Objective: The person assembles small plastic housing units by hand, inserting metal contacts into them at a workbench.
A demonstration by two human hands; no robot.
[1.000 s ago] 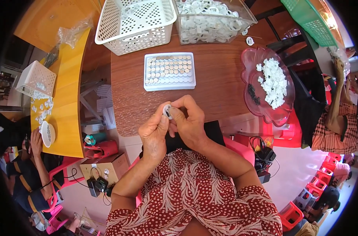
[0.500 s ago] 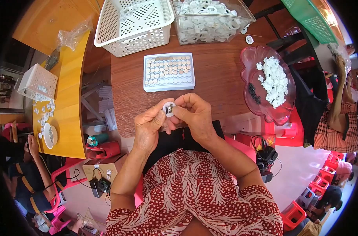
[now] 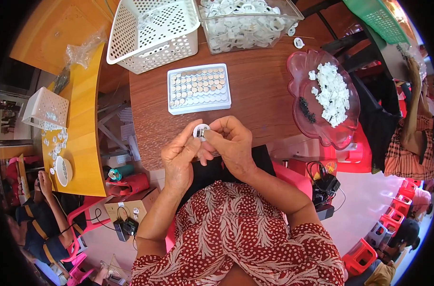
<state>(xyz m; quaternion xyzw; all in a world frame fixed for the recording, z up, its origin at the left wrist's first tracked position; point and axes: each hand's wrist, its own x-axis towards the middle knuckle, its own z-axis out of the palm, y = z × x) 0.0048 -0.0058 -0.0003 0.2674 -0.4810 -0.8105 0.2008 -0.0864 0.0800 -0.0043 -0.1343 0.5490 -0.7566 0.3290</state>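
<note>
Over the table's near edge, my left hand [image 3: 179, 155] pinches a small white round plastic part [image 3: 199, 128] between thumb and fingers. Dark and metallic pieces show in the middle of that part. My right hand [image 3: 236, 145] is closed against its right side, the thumb pressed at the centre; whether a tiny piece lies under the thumb is hidden. Just beyond both hands lies a white tray [image 3: 202, 108] with rows of silver button cells [image 3: 205, 88]; its nearest rows have bare slots.
At the back stand a white perforated basket [image 3: 152, 50] and a clear bin [image 3: 245, 40] of white plastic parts. A red scalloped dish [image 3: 295, 76] at the right holds white pieces [image 3: 332, 93] and small black pieces [image 3: 306, 110]. Other people sit on both sides.
The round part has tilted in my fingers, and my right thumb now covers more of its centre. The view has shifted slightly; the tray and containers stay in place on the table.
</note>
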